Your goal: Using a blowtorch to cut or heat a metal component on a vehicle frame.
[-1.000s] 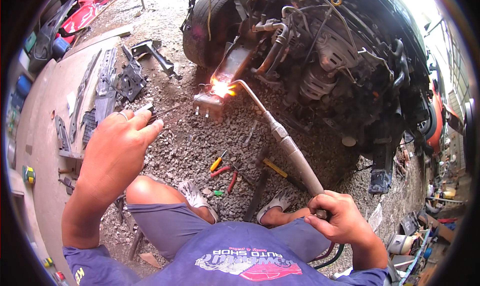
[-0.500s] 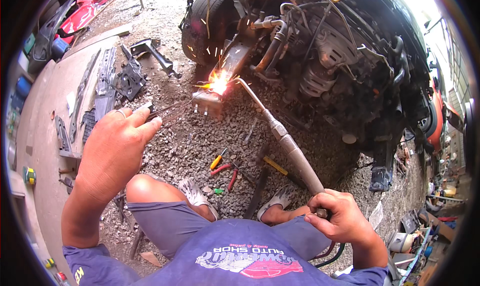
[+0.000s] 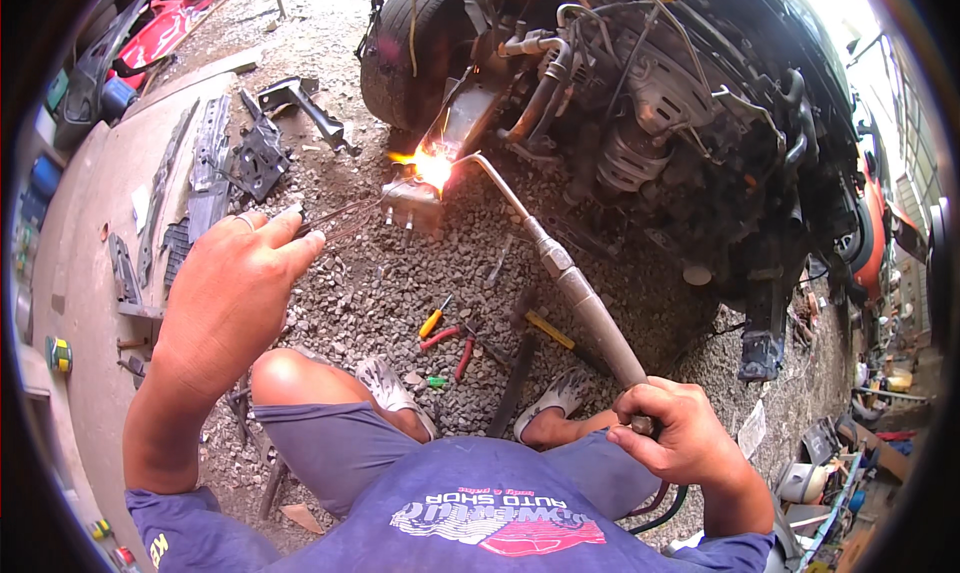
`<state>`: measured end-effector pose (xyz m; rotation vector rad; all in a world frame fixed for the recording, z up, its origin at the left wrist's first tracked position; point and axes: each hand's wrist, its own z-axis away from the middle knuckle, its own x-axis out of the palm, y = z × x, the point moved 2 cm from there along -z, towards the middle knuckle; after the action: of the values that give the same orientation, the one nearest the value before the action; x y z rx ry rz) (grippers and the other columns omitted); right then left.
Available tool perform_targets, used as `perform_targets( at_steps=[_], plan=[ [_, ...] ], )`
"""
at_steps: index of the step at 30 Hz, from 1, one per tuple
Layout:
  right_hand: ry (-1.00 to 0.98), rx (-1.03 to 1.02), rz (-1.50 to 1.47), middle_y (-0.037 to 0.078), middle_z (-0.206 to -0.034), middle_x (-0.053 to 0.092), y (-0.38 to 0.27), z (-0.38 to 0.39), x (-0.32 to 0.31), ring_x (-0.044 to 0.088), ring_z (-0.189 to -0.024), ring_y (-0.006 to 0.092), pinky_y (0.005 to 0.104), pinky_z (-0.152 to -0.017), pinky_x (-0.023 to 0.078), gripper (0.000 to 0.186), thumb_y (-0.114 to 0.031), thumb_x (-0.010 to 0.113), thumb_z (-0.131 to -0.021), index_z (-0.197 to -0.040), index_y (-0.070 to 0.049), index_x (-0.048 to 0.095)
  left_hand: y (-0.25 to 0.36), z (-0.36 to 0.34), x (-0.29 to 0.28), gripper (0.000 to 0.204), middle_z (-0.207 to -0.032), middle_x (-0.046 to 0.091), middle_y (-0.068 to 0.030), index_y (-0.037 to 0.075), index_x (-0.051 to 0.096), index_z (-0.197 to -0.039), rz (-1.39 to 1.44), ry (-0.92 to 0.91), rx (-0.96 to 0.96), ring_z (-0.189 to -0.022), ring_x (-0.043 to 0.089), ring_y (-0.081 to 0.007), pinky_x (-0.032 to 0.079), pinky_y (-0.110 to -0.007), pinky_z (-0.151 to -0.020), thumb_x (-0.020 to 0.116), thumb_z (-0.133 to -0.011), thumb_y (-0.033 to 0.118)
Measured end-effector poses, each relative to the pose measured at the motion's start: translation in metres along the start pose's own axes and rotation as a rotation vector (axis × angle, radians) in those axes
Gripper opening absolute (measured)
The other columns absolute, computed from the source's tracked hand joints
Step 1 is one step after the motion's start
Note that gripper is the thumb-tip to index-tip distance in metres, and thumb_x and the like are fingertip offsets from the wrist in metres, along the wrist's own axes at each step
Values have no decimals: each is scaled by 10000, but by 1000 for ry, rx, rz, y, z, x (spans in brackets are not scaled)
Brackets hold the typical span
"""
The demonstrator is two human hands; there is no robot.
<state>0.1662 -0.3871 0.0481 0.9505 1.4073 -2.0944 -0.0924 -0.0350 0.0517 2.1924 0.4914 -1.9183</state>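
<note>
My right hand (image 3: pixel 688 431) is wrapped round the rear of a gas torch (image 3: pixel 582 295), whose bent tip points up and left. At that tip a bright flame (image 3: pixel 433 167) burns on the end of the vehicle's metal frame rail (image 3: pixel 412 201), where two bolts stick down. Between the thumb and fingers of my left hand (image 3: pixel 222 291) are several thin metal wires (image 3: pixel 345 219). They reach right toward the flame; its glare hides whether they touch the rail.
Above the gravel hangs the stripped front of a vehicle (image 3: pixel 650 103), with a tire (image 3: pixel 410 68) beside the rail. Near my feet lie a yellow screwdriver (image 3: pixel 431 322), red-handled pliers (image 3: pixel 464 357) and a hammer (image 3: pixel 524 308). Black metal brackets (image 3: pixel 258 163) lie at the left. Hoses (image 3: pixel 668 508) run beside my right thigh.
The flying sparks above the rail have mostly gone. The torch tip and flame have shifted slightly left. Both hands keep their holds.
</note>
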Motion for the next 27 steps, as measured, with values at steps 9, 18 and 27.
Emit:
perform_targets(
  at_steps=[9, 18, 27],
  plan=[
    [8, -3, -7, 114, -901, 704, 2, 1, 2, 738, -776, 320, 405, -699, 592, 203, -188, 888, -915, -1017, -75, 754, 0, -2, 0, 329, -1196, 780, -136, 40, 819, -1211, 0, -12, 5, -1009, 693, -360, 553, -491, -917, 663, -922, 32],
    [4, -1, -2, 107, -885, 697, 2, 1, 1, 733, -764, 315, 405, -694, 595, 202, -194, 886, -918, -1016, -75, 756, 1, -4, 0, 315, -1177, 775, -124, 49, 820, -1209, -4, -15, 6, -1017, 691, -349, 551, -481, -931, 657, -939, 46],
    [5, 4, -3, 108, -887, 702, 1, 0, 2, 739, -769, 311, 400, -697, 600, 203, -196, 888, -917, -1019, -75, 761, 0, -6, 5, 316, -1150, 766, -116, 51, 819, -1204, -5, -27, 17, -1010, 695, -345, 556, -471, -922, 666, -928, 42]
  ],
)
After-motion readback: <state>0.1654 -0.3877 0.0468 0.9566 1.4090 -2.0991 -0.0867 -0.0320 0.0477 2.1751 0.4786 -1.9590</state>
